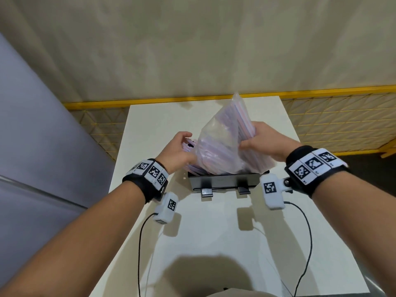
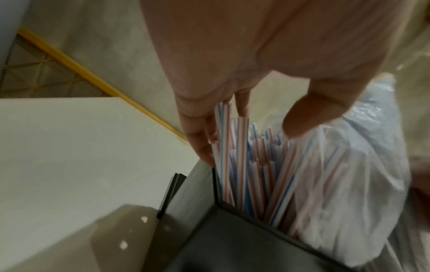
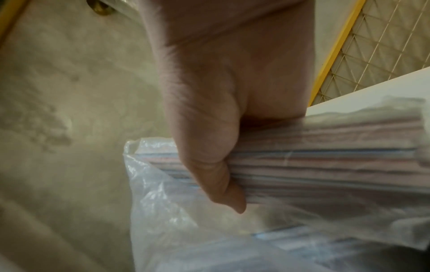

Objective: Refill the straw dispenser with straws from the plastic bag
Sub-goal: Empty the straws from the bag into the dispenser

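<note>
Gripping the plastic bag (image 1: 222,142) through its film, the right hand (image 1: 260,139) has its thumb (image 3: 216,176) and fingers curled round the bundle of straws inside. The left hand (image 1: 177,150) has its fingers (image 2: 202,139) nearly straight and close together, laid along the loose striped straws (image 2: 251,165) that stick out of the bag's lower end; its thumb (image 2: 309,114) stands apart above them. The bag tilts, its closed end raised toward the far edge of the table (image 1: 214,232), its mouth down in the open top of the black straw dispenser (image 1: 222,182). Straw tips stand inside the dispenser's left corner. The dispenser sits at the middle of the white table. Both wrists carry marker bands (image 1: 315,166).
</note>
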The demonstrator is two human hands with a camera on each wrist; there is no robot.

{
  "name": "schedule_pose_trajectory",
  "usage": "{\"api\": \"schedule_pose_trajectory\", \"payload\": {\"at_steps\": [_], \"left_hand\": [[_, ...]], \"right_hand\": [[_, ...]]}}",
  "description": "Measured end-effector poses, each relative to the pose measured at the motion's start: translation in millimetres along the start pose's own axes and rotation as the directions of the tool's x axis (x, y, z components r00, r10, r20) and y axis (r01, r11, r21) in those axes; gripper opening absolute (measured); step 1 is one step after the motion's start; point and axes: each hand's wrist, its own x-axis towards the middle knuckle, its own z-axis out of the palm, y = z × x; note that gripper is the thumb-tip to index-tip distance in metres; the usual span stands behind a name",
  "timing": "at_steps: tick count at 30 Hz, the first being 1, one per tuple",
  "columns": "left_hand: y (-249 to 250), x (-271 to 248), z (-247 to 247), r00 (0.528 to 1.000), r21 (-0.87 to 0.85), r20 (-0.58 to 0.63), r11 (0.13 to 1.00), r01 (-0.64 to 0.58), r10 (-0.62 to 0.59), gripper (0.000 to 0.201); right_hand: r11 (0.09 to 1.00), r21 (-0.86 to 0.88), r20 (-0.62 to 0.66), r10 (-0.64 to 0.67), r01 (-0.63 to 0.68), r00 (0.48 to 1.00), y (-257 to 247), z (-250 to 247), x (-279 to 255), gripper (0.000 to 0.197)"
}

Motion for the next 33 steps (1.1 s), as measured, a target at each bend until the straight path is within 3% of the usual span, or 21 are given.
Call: {"api": "schedule_pose_trajectory", "payload": {"at_steps": [2,5,8,14,18,22,26,29,33], "left_hand": [[-1,0,1,0.996,0.194,0.078,0.98,-0.049,0.034,0.082],[0,1,0,0.993,0.295,0.091,0.951,-0.098,0.074,0.074],[3,-1,-1,0.997,0.249,0.046,0.966,-0.066,0.056,0.061],[21,2,-12,0.989,0.175,-0.044,0.976,-0.13,0.139,0.045],[16,2,-15,0.99,0.298,0.033,0.944,-0.141,0.137,0.061],[5,0,-15,0.994,0.244,0.026,0.963,-0.111,0.108,0.077],[3,-1,-17,0.995,0.197,0.007,0.975,-0.102,0.103,0.095],[2,4,-17,0.993,0.201,0.016,0.972,-0.119,0.118,0.096],[0,8,-14,0.988,0.246,0.028,0.957,-0.151,0.149,0.1]], "right_hand": [[1.0,0.015,0.06,0.004,-0.005,0.998,0,12,4,0.036],[1.0,0.023,0.102,-0.001,-0.002,0.995,-6,22,8,0.033],[0.999,0.049,0.098,-0.024,0.02,0.995,-12,26,12,0.029],[0.983,0.173,0.028,-0.064,0.059,0.998,-18,29,15,0.032],[0.994,0.075,0.011,-0.08,0.079,0.997,-13,25,12,0.031],[0.994,0.087,-0.06,-0.062,0.067,0.996,-8,14,11,0.03],[0.994,-0.074,-0.039,-0.088,0.084,0.995,-9,4,8,0.027],[0.977,-0.174,-0.025,-0.126,0.12,0.992,-13,-6,6,0.024],[0.983,-0.112,-0.058,-0.155,0.147,0.986,-20,-13,3,0.025]]}}
